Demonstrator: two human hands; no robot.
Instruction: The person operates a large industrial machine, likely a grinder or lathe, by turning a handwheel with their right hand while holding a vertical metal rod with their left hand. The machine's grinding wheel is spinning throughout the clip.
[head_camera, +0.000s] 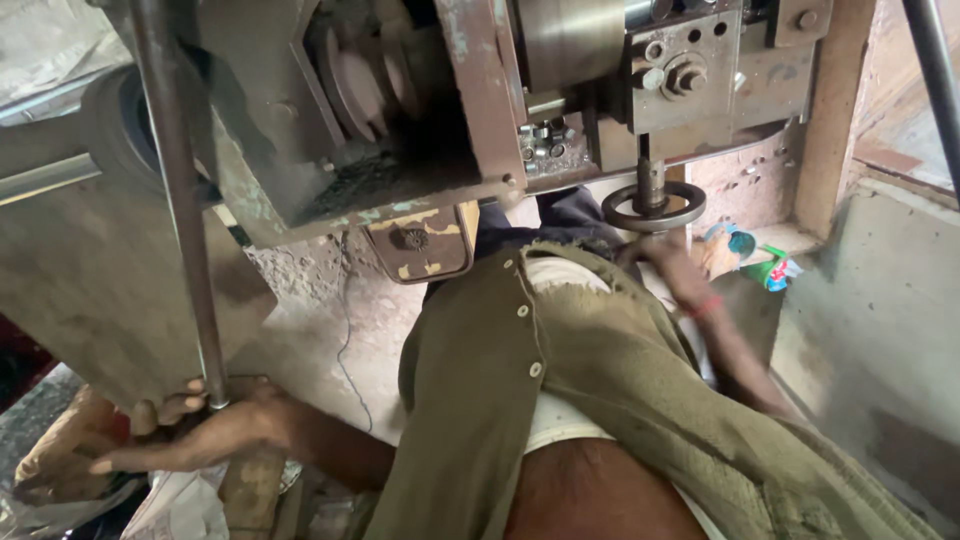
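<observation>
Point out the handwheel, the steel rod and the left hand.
Handwheel (654, 207), head view: on the rim's front edge.
Steel rod (180, 190), head view: on its middle stretch.
Left hand (205, 425), head view: on the back of the hand.

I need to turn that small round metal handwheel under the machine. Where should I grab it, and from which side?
Grip the outer rim of the small round metal handwheel, probably from below on the near side. It lies flat on a vertical shaft that blocks access from above, and its thin ring with open gaps lets fingers curl around. The right hand is already just beneath it.
</observation>
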